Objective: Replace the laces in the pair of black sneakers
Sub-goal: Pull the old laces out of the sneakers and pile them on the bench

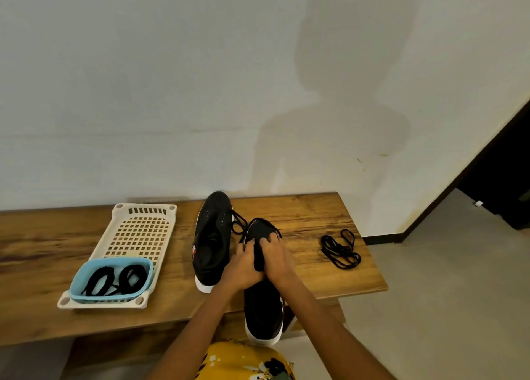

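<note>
A black sneaker with a white sole [262, 308] is held over the table's near edge, heel toward me. My left hand [243, 267] and my right hand [276, 257] grip its upper around the tongue, fingers curled at the lace area. A black lace [239, 226] trails from its toe end onto the table. The second black sneaker [212, 242] lies just to the left, toe toward the wall. A loose black lace [339, 249] lies on the table at the right.
A cream perforated tray [137, 230] sits on the wooden table [43, 250] at the left. In its near end stands a blue basket [113, 279] with coiled black laces [114, 280]. A white wall rises behind; floor lies to the right.
</note>
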Available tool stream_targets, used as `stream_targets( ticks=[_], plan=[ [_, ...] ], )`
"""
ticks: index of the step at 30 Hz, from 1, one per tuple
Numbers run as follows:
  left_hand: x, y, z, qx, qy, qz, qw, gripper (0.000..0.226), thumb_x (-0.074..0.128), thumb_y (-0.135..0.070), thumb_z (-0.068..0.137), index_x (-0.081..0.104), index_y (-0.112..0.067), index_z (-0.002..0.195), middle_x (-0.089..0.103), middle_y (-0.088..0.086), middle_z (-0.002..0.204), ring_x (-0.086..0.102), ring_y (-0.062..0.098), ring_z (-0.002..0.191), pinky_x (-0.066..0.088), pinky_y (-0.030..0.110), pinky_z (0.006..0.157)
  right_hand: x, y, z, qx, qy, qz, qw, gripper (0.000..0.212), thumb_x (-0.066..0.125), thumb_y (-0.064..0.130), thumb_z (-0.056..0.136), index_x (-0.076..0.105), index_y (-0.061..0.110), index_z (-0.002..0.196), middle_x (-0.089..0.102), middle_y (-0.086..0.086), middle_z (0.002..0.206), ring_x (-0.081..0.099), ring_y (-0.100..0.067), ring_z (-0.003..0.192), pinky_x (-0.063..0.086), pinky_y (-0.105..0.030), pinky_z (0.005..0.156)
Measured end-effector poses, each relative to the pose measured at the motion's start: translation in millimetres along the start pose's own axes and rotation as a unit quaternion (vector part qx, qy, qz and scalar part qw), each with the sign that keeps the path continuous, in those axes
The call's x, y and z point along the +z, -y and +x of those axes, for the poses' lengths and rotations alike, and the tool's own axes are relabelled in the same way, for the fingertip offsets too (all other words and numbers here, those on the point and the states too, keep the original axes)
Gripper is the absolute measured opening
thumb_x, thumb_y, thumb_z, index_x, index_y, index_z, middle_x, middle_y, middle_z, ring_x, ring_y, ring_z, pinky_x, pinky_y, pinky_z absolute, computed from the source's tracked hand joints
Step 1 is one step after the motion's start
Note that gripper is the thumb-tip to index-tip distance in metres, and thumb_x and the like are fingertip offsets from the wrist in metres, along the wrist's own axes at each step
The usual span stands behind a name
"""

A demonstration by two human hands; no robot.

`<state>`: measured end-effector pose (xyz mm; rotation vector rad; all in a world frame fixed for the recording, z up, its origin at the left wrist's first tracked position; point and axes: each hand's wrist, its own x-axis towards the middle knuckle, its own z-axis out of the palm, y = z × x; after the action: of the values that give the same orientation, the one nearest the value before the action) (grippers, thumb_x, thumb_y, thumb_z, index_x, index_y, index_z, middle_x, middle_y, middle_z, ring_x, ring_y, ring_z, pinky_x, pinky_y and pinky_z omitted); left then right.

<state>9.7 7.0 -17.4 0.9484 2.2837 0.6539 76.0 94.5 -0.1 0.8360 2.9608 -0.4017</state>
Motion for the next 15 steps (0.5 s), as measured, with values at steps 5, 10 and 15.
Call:
stream_targets(
  ticks=[5, 10, 15],
  plan=[
    [4.8, -1.8, -5.1, -0.002, -0.052, 0.019, 0.998, 0.088, 0.062, -0.023, 0.084, 0.003, -0.018, 0.149, 0.022, 0.011, 0.148, 0.055, 0.025, 0.108, 0.052, 0.031, 0.08, 2.3, -4.8, 8.6, 0.02, -0.031, 0.028, 0.999, 0.023, 0.05, 0.02, 0.096, 0.048, 0.007, 0.115, 0.052, -0.01, 0.118, 0.057, -0.025, 0.102, 0.041, -0.03, 0.071],
    [13.3, 5.3, -13.4, -0.044, -0.188, -0.126, 0.973, 0.075, 0.043, 0.0, 0.09, 0.002, -0.019, 0.149, 0.029, 0.01, 0.147, 0.06, 0.023, 0.084, 0.051, 0.033, 0.067, 10.8, -19.3, 15.6, 0.19, -0.079, 0.282, 0.937, 0.029, 0.039, 0.026, 0.101, 0.05, 0.003, 0.113, 0.061, -0.013, 0.1, 0.062, -0.029, 0.087, 0.047, -0.035, 0.064],
    [12.2, -3.2, -18.1, -0.045, -0.2, -0.037, 0.978, 0.068, 0.051, -0.002, 0.088, 0.023, -0.026, 0.145, 0.032, 0.009, 0.139, 0.059, 0.02, 0.08, 0.049, 0.026, 0.058, 12.1, -34.3, 11.8, 0.389, -0.054, 0.655, 0.646, 0.038, 0.035, 0.041, 0.101, 0.051, 0.006, 0.102, 0.056, -0.015, 0.082, 0.06, -0.024, 0.064, 0.055, -0.033, 0.052]
  ],
)
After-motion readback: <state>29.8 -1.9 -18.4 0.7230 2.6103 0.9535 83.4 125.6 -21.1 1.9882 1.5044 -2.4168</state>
